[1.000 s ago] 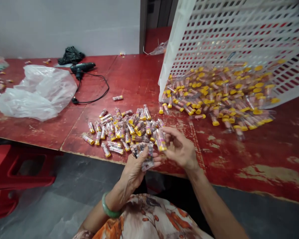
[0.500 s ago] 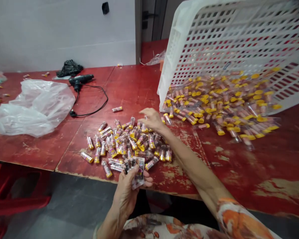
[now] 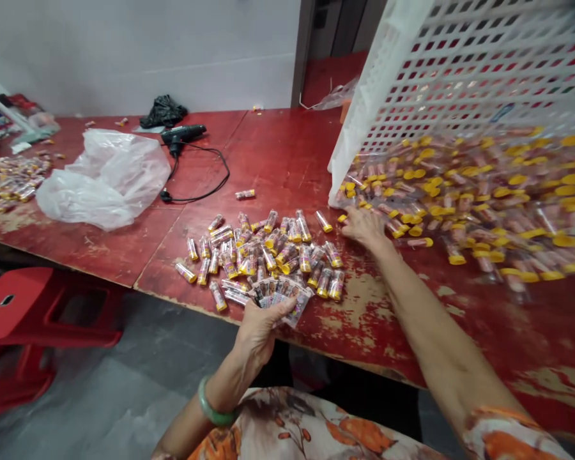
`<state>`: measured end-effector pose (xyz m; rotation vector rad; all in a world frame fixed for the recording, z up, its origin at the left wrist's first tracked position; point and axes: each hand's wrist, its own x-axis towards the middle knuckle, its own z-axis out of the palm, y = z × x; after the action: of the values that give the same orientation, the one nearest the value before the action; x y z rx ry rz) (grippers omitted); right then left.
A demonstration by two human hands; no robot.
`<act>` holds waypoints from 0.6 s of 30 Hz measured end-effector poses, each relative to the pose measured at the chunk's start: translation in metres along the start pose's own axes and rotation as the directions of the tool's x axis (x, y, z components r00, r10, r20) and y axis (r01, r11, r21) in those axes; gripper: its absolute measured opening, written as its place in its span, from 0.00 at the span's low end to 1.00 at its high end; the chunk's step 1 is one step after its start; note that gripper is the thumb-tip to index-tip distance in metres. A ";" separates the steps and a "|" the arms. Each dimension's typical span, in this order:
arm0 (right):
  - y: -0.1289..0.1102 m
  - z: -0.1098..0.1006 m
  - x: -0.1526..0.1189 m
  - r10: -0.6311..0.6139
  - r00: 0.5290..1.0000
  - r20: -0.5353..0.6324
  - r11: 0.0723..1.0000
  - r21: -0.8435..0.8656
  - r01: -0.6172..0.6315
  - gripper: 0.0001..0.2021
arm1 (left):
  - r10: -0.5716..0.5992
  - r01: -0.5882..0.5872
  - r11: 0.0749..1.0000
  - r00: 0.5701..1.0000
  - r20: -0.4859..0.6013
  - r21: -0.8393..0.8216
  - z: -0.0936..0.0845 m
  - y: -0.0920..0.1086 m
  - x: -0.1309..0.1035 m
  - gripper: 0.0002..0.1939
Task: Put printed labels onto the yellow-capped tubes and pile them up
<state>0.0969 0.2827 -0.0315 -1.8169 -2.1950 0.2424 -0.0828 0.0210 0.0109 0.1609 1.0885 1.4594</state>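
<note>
Several small printed cards (image 3: 273,291) are spread like a fan in my left hand (image 3: 261,322), pinched under the thumb above the table's front edge. Just beyond them lies a loose pile of clear tubes (image 3: 268,249) with yellow ends and printed paper inside. My right hand (image 3: 365,229) reaches to the near left corner of a tipped white basket (image 3: 397,83). Its fingers are closed around a yellow-capped tube (image 3: 342,218), though the hand hides most of it. Many more clear yellow-capped tubes (image 3: 498,191) spill from the basket onto the table.
On the worn red table (image 3: 287,166) lie a crumpled clear plastic bag (image 3: 105,179), a black heat gun (image 3: 184,133) with its cord, and a black bag (image 3: 163,112). Another heap of tubes (image 3: 12,182) sits far left. A red stool (image 3: 33,306) stands below the front edge.
My right hand has moved right, from the pile's edge to the tubes by the basket. The cards in my left hand are fanned wider. The view has turned left.
</note>
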 end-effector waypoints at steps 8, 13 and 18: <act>-0.002 -0.028 -0.144 0.022 0.999 0.043 0.557 0.829 -0.048 0.13 | 0.068 -0.069 0.998 0.995 -0.078 -0.004 0.008 -0.014 -0.001 0.30; -0.056 -0.017 -0.218 0.000 0.922 0.386 -0.041 0.922 -0.386 0.12 | 0.089 -0.087 0.995 0.994 -0.062 0.038 0.013 -0.023 -0.005 0.26; -0.076 -0.012 -0.223 0.002 0.911 0.413 0.015 0.910 -0.413 0.10 | 0.042 -0.043 0.998 0.999 0.032 0.034 0.017 -0.025 -0.015 0.25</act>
<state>0.0680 0.0484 -0.0214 -1.1177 -1.0076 1.7559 -0.0502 0.0127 0.0102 0.2316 1.0912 1.4725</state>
